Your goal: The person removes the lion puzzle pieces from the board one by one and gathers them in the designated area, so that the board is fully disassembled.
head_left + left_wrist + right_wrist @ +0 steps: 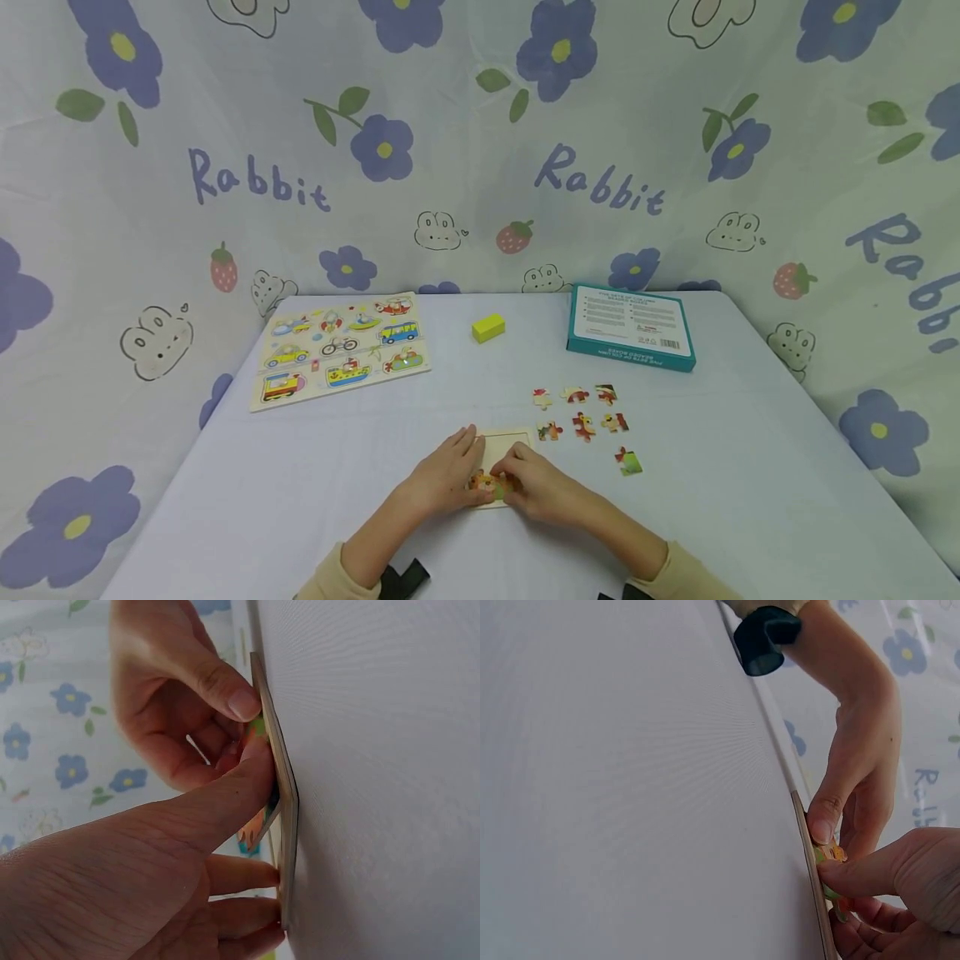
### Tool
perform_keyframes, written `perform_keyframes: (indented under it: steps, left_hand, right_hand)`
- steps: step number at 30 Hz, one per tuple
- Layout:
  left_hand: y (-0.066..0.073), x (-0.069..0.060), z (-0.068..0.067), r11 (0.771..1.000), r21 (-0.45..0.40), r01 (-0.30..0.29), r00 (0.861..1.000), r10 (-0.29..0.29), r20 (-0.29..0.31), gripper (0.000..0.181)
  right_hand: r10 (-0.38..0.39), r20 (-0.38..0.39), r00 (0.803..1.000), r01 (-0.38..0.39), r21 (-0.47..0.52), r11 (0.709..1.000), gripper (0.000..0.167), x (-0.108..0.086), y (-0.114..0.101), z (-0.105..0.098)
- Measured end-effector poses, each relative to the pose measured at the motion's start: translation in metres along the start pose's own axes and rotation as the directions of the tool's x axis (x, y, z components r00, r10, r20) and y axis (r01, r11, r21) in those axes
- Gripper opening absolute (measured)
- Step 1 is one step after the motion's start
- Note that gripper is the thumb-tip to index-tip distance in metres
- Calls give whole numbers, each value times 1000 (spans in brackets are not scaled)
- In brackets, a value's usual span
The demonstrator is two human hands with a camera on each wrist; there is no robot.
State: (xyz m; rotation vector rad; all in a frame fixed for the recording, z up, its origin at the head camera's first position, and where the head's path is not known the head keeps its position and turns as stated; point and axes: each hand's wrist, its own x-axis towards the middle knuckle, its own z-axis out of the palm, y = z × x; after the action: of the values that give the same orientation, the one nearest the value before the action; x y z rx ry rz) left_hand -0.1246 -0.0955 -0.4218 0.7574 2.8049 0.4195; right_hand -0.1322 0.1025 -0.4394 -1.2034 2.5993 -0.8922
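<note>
A shallow wooden puzzle tray [504,447] lies on the table, with joined animal-picture pieces [482,482] along its near side. My left hand [446,473] lies over the tray's left side, its fingers extended along the frame. The left thumb presses down near the pieces in the left wrist view. From the right, my right hand [546,490] pinches a puzzle piece [257,726], mostly covered by the fingers, against the near row. An orange piece [253,831] stands tilted up from the tray in the left wrist view.
Several loose puzzle pieces [583,427] lie right of the tray, one greenish piece [629,461] nearest. Farther back are a vehicle picture board [341,346] on the left, a yellow block [488,327] in the middle and a teal box [632,327] on the right.
</note>
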Motion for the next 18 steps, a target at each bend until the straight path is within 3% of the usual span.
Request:
perform_keyframes:
  steps: [7,12,18]
  left_hand:
    - [-7,0,-6,998,-51,26,998,-23,58,67]
    - [-8,-2,-8,996,-84,19,998,-14,57,65]
    - [-7,-1,-6,998,-64,21,998,-17,53,65]
  right_hand:
    - [-11,-2,1000,11,-1,1000,24,0,0,1]
    - [-30,-13,999,30,-18,999,24,-1,-1,0]
    - [-30,-22,999,30,-34,999,24,-2,-1,0]
